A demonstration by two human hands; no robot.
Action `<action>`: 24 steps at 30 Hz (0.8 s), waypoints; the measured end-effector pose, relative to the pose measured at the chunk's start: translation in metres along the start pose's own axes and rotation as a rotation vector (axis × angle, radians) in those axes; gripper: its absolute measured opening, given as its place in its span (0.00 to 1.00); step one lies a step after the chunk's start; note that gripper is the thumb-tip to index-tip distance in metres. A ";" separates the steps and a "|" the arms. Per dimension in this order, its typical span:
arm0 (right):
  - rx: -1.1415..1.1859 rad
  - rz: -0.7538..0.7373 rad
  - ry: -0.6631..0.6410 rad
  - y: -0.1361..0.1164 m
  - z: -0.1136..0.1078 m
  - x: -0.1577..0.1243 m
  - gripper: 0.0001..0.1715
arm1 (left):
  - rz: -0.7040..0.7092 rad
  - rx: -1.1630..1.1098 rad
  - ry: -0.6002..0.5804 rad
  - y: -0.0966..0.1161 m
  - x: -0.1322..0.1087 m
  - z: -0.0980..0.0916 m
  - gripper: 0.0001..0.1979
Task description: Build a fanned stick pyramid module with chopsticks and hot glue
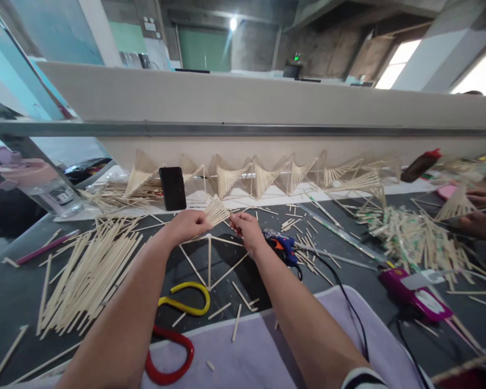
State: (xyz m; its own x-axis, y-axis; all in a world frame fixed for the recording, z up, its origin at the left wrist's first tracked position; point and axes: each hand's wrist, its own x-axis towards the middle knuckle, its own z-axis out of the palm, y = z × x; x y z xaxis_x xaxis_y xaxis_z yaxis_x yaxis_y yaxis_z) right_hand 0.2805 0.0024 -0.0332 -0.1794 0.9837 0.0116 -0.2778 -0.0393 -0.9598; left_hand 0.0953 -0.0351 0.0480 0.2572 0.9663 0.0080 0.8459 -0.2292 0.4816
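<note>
Head view has both my forearms stretched forward over the dark table point(360, 289). My left hand point(188, 224) pinches one edge of a small stick fan point(216, 210), and my right hand point(247, 229) pinches the other, just above a triangular stick frame point(209, 262).

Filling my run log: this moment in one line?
left hand: grips stick fan | right hand: grips same fan | glue gun: beside right hand

Worn on the head, looked forward and down over the bench point(12, 292), near enough to catch both forearms rising from the lower edge. Centred on the stick fan point(216, 210) pinched by left hand point(188, 224) and right hand point(247, 229). Faced the pale partition point(243, 97) behind, with ceiling above it.
</note>
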 end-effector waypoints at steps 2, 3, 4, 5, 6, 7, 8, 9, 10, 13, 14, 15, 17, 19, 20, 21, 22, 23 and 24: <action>-0.002 -0.002 0.009 0.000 0.001 0.000 0.18 | 0.005 -0.003 -0.004 0.000 0.000 0.000 0.14; -0.004 -0.003 0.010 -0.001 0.001 0.000 0.18 | 0.009 -0.005 -0.004 0.000 0.000 0.000 0.14; -0.007 -0.006 0.011 -0.001 0.002 0.000 0.18 | 0.010 -0.005 -0.002 0.000 0.000 0.001 0.14; -0.010 -0.009 0.012 -0.001 0.002 -0.001 0.18 | 0.009 -0.005 0.002 -0.001 0.001 0.001 0.14; -0.012 -0.011 0.011 -0.001 0.002 -0.001 0.18 | 0.007 -0.004 0.007 -0.001 0.001 0.001 0.14; -0.013 -0.011 0.010 -0.001 0.002 0.000 0.18 | 0.007 -0.003 0.013 -0.002 0.001 0.002 0.15; -0.011 -0.010 0.011 -0.002 0.002 0.000 0.18 | 0.008 -0.002 0.017 -0.003 0.002 0.002 0.15; -0.007 -0.007 0.012 -0.002 0.002 0.000 0.18 | 0.010 0.000 0.019 -0.003 0.002 0.003 0.15; -0.003 -0.003 0.012 -0.002 0.002 0.000 0.18 | 0.014 0.001 0.019 -0.004 0.002 0.003 0.15; 0.001 0.004 0.011 -0.003 0.003 0.000 0.18 | 0.017 -0.004 0.013 -0.003 0.002 0.003 0.15; -0.001 0.004 0.012 -0.003 0.003 0.000 0.18 | 0.015 -0.009 0.011 -0.003 0.002 0.002 0.15; -0.002 0.005 0.015 -0.003 0.003 0.000 0.18 | 0.010 -0.016 0.008 -0.002 0.002 0.002 0.15; 0.005 0.009 0.022 -0.004 0.004 0.000 0.17 | -0.001 -0.029 0.001 -0.002 0.002 0.002 0.14; 0.019 0.018 0.023 -0.004 0.003 0.000 0.17 | -0.008 -0.037 -0.004 -0.001 0.002 0.002 0.14; 0.025 0.024 0.023 -0.005 0.003 0.000 0.17 | -0.007 -0.037 -0.006 -0.002 0.002 0.002 0.14; 0.031 0.029 0.023 -0.005 0.003 0.000 0.18 | -0.003 -0.035 -0.006 -0.002 0.002 0.002 0.14; 0.035 0.034 0.024 -0.005 0.003 0.000 0.18 | 0.000 -0.032 -0.005 -0.002 0.002 0.002 0.14; 0.037 0.040 0.026 -0.006 0.003 -0.001 0.17 | 0.002 -0.028 -0.003 -0.002 0.002 0.002 0.14; 0.038 0.047 0.030 -0.006 0.003 -0.001 0.17 | 0.004 -0.023 -0.001 -0.003 0.002 0.003 0.14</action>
State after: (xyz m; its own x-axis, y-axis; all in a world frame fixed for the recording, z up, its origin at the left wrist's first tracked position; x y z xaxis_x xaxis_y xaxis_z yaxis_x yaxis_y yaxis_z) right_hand 0.2791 0.0014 -0.0265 -0.1648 0.9854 -0.0423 -0.3058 -0.0918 -0.9477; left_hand 0.0947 -0.0329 0.0445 0.2611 0.9653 0.0090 0.8337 -0.2301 0.5020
